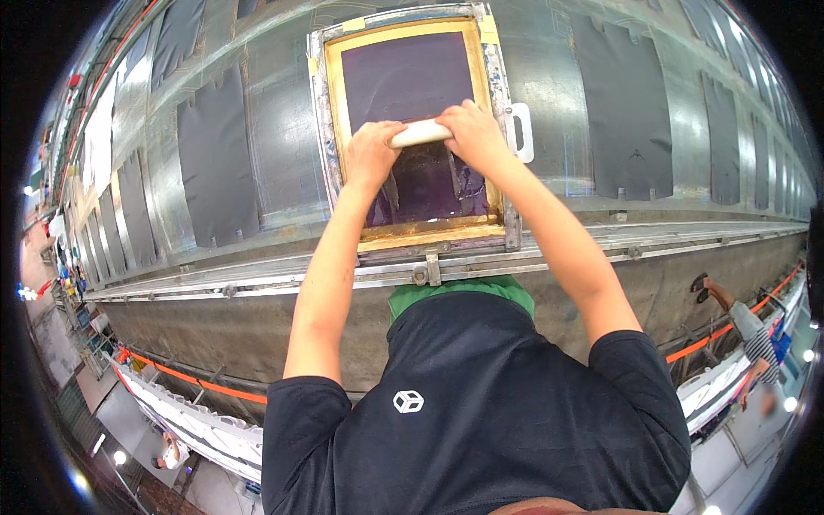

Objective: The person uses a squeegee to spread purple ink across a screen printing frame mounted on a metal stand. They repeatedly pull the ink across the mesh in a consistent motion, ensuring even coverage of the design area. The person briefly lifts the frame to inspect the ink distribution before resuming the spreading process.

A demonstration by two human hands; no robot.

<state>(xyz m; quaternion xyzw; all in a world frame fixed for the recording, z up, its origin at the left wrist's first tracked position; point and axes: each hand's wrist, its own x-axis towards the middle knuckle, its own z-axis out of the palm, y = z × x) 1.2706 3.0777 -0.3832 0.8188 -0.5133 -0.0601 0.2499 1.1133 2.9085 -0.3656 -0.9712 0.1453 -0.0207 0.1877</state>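
Note:
A screen-printing frame lies flat on the long table, its dark purple mesh bordered by yellow tape. Across the middle of the mesh stands a squeegee with a pale, rounded handle. My left hand is closed round the handle's left end. At its right end, my right hand grips it too. Dark, wet-looking ink shows on the near part of the mesh, between my wrists. The squeegee's lower edge is mostly hidden under the handle.
Dark grey fabric pieces lie in rows on the metallic table to both sides. A white handle sits at the frame's right side. Along the near edge runs a metal rail with a clamp. Other people appear at lower left and right.

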